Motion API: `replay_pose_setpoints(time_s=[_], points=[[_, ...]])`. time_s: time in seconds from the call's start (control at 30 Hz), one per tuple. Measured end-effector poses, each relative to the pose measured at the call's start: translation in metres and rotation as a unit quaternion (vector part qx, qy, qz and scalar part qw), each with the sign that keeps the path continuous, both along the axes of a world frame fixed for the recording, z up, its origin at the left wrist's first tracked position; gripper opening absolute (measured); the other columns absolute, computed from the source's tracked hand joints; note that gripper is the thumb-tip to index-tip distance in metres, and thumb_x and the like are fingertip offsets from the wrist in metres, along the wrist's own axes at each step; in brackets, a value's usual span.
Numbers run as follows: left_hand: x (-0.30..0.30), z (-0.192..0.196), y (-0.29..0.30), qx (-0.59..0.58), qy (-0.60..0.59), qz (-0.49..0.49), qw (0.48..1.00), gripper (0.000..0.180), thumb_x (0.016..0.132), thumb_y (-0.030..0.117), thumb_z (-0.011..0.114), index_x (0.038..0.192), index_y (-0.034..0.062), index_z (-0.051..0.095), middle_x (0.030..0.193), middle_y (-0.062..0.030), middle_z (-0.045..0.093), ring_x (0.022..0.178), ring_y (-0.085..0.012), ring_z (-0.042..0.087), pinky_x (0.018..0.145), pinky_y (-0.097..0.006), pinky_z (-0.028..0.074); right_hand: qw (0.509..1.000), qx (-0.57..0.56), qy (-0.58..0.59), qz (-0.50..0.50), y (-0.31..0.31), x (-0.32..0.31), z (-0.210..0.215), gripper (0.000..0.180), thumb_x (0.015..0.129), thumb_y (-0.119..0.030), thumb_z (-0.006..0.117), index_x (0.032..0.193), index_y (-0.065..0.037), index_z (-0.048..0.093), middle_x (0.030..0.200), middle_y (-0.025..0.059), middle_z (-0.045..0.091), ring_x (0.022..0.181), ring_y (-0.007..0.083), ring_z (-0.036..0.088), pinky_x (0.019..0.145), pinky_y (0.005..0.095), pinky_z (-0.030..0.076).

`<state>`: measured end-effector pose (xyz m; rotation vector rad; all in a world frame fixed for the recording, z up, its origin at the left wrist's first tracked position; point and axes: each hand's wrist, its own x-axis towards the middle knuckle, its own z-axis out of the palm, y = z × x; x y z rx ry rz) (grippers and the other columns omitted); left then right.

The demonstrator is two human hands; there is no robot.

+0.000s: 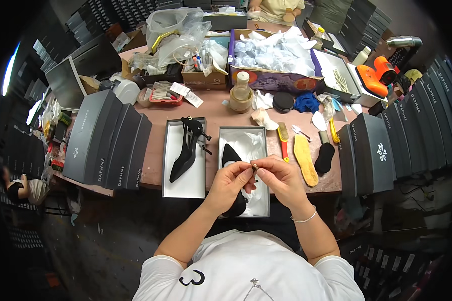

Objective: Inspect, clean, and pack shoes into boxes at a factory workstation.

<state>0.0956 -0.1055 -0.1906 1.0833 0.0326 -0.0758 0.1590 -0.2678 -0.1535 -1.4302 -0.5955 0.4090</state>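
My left hand (228, 184) and my right hand (284, 183) meet over a shoebox, fingers and thumbs pinched together. Between their tips is a small dark, shiny piece (255, 167), too small to tell its kind. Under my left hand a black pointed high-heeled shoe (229, 152) lies in the open box (266, 205), partly hidden, with white tissue paper (251, 143) beside it. Whether the small piece is joined to this shoe I cannot tell. A matching black heeled shoe (185, 155) with straps lies in a grey tray-like box half (178, 190) to the left.
Grey shoeboxes stand at left (93, 145) and right (371, 155). To my right lie a brush (283, 135), a yellow fuzzy insole-shaped pad (305, 160) and a black-ended tool (325, 158). Behind are a glass bottle (241, 93) and a carton (276, 78) of crumpled paper. A co-worker (276, 10) sits opposite.
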Motion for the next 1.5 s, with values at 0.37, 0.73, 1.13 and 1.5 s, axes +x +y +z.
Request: replay_pose_setpoints(time_s=[0.37, 0.73, 1.13, 1.5], points=[[-0.016, -0.005, -0.011, 0.085, 0.011, -0.003, 0.996, 0.018, 0.098, 0.019, 0.057, 0.103, 0.0033, 0.063, 0.091, -0.0012, 0.061, 0.08, -0.0121, 0.06, 0.075, -0.026, 0.047, 0.984, 0.087, 0.135, 0.079, -0.013, -0.004, -0.019, 0.016, 0.09, -0.007, 0.064, 0.104, 0.001, 0.062, 0.107, 0.0074, 0.06, 0.091, 0.0136, 0.059, 0.081, 0.0272, 0.049], [-0.012, 0.035, 0.016, 0.2, -0.12, 0.145, 0.962, 0.009, 0.089, 0.006, 0.066, 0.095, -0.0004, 0.063, 0.089, -0.0039, 0.059, 0.082, -0.0093, 0.056, 0.074, -0.023, 0.046, 0.989, -0.076, -0.126, 0.002, 0.014, 0.0, 0.012, 0.017, 0.083, -0.001, 0.068, 0.098, 0.0, 0.061, 0.086, 0.0107, 0.061, 0.075, 0.0198, 0.062, 0.067, 0.0286, 0.049], [-0.042, 0.043, 0.042, 0.159, -0.127, 0.185, 0.961, 0.016, 0.094, 0.008, 0.062, 0.106, -0.002, 0.064, 0.095, -0.0047, 0.065, 0.086, -0.0083, 0.06, 0.079, -0.022, 0.05, 0.989, -0.08, -0.062, 0.109, 0.053, -0.009, 0.032, 0.013, 0.088, -0.008, 0.064, 0.093, 0.002, 0.057, 0.08, 0.0124, 0.062, 0.066, 0.0126, 0.06, 0.056, 0.0263, 0.049], [-0.054, 0.015, 0.033, 0.221, -0.153, 0.189, 0.945, 0.014, 0.093, 0.007, 0.062, 0.104, -0.001, 0.067, 0.093, -0.0041, 0.061, 0.085, -0.0114, 0.06, 0.073, -0.023, 0.05, 0.948, -0.014, 0.236, 0.213, 0.033, -0.013, -0.006, 0.024, 0.097, -0.023, 0.059, 0.097, -0.001, 0.066, 0.077, -0.0016, 0.058, 0.065, 0.0057, 0.052, 0.059, 0.0195, 0.043]])
